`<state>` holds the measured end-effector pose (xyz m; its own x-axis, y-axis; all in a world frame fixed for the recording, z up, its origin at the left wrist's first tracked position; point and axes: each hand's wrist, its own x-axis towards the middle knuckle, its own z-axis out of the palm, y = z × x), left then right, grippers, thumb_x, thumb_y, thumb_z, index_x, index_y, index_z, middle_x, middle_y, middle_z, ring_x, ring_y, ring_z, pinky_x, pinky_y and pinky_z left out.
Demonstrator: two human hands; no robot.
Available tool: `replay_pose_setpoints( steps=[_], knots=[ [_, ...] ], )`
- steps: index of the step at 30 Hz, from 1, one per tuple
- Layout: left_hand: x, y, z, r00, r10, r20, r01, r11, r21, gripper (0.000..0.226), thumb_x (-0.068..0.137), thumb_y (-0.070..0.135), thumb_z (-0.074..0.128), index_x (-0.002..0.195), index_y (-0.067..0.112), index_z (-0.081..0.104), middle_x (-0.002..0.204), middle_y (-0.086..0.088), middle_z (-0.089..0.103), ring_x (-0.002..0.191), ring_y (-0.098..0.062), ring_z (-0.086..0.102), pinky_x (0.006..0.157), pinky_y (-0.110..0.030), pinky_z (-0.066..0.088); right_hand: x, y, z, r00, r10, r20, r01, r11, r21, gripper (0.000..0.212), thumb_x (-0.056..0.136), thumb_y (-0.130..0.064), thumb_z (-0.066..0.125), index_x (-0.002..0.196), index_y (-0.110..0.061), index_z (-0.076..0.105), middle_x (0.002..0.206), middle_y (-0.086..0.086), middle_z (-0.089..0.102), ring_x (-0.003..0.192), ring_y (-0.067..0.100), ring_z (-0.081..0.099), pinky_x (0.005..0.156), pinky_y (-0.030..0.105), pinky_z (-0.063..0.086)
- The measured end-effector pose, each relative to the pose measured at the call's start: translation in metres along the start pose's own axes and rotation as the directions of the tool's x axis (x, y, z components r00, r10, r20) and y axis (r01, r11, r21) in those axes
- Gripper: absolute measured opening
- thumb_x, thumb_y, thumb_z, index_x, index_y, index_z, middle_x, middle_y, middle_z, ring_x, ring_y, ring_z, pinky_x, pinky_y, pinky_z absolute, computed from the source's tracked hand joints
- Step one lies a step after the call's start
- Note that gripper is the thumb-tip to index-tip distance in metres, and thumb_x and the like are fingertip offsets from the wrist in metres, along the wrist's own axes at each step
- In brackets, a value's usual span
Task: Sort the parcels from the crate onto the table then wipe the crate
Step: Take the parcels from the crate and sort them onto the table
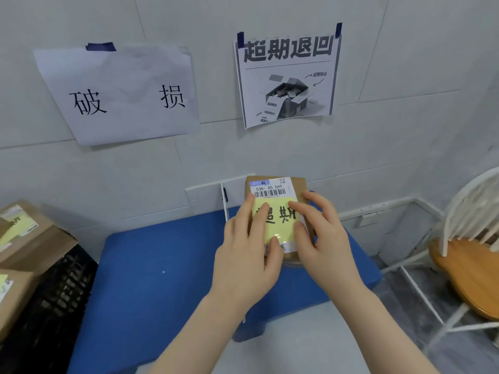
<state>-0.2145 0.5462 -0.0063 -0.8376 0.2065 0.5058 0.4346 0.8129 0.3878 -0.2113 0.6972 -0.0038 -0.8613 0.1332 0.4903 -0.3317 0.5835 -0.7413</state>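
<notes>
A small brown cardboard parcel [299, 186] with a white shipping label and a yellow handwritten note lies on the right part of the blue table [162, 265], under the printed wall sign [287, 76]. My left hand [248, 255] rests on its left side, fingers stretched over the yellow note. My right hand [321, 236] lies on its right side, fingers spread across the top and thumb at the near edge. At the far left a black crate [62, 287] holds more brown parcels [29, 236] with yellow notes.
A handwritten paper sign [118, 95] is taped to the wall above the table's left half. A white wire chair with a wooden seat [469, 268] stands to the right of the table. The tiled wall is right behind the table.
</notes>
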Motion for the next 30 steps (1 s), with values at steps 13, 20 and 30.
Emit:
replay_pose_setpoints(
  steps=[13, 20, 30],
  knots=[
    [0.012, -0.031, 0.166, 0.829, -0.425, 0.364, 0.385, 0.905, 0.180, 0.053, 0.099, 0.028, 0.035, 0.149, 0.021, 0.020, 0.159, 0.006, 0.011, 0.129, -0.020, 0.036, 0.085, -0.032, 0.049, 0.022, 0.173, 0.058, 0.827, 0.243, 0.507, -0.236, 0.969, -0.079, 0.039, 0.094, -0.007, 0.047, 0.131, -0.018, 0.054, 0.146, -0.009, 0.027, 0.099, -0.017, 0.048, 0.075, 0.002, 0.040],
    [-0.005, -0.040, 0.181, 0.761, -0.509, 0.403, 0.509, 0.853, 0.116, 0.053, 0.099, 0.024, 0.034, 0.150, 0.024, 0.019, 0.159, 0.014, 0.006, 0.137, -0.009, 0.026, 0.094, -0.031, 0.047, 0.017, 0.189, 0.063, 0.709, 0.261, 0.655, -0.213, 0.965, -0.155, 0.050, 0.092, -0.012, 0.053, 0.140, -0.024, 0.043, 0.154, -0.015, 0.010, 0.114, -0.002, 0.042, 0.072, 0.001, 0.039],
    [0.080, -0.098, 0.213, 0.713, -0.607, 0.351, 0.582, 0.791, 0.187, 0.055, 0.099, 0.016, 0.034, 0.151, 0.018, 0.017, 0.161, 0.007, 0.007, 0.137, -0.019, 0.030, 0.103, -0.035, 0.041, 0.105, 0.201, 0.122, 0.696, 0.250, 0.673, -0.222, 0.967, -0.129, 0.051, 0.094, -0.010, 0.051, 0.143, -0.021, 0.040, 0.158, -0.008, 0.008, 0.135, 0.008, 0.034, 0.088, 0.009, 0.033]
  ],
)
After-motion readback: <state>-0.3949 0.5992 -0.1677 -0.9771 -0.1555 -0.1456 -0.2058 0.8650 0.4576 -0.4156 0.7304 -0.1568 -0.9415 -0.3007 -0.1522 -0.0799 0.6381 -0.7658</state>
